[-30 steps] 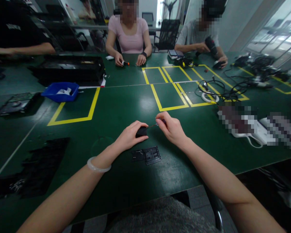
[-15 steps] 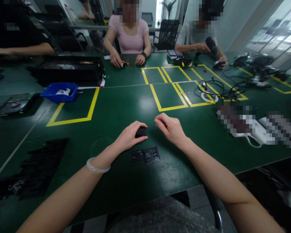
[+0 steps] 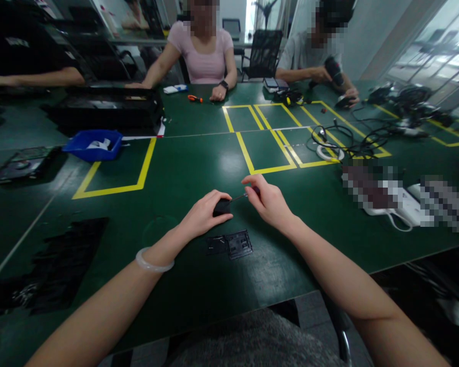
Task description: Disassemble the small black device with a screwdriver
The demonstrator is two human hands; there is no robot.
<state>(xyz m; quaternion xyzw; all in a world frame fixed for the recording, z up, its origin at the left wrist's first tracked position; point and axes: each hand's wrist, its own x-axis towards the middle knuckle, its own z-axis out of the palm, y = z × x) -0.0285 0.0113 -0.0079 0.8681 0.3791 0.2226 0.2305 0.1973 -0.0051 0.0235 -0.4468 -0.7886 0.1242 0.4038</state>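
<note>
My left hand (image 3: 204,213) grips a small black box-like part (image 3: 222,207) between thumb and fingers, low over the table. In my right hand (image 3: 266,200) is a screwdriver (image 3: 238,197), its dark handle partly hidden by the fingers and its thin shaft pointing left. The shaft's tip meets the right side of the black part. Just below the hands lies a flat black plastic piece (image 3: 240,244), with a smaller dark piece (image 3: 217,244) carrying a few tiny light bits at its left.
A blue tray (image 3: 94,145) stands left, before a long black casing (image 3: 107,109). Black parts (image 3: 72,260) lie front left. Cables (image 3: 348,142) and a white power strip (image 3: 403,206) are at right. Across the green table, an orange-handled tool (image 3: 195,99) lies near a person in pink (image 3: 206,56).
My right index finger has lifted and uncurled a little around the screwdriver handle; my left hand stays put. Opposite, the person in pink has let go of the orange tool and reached leftward.
</note>
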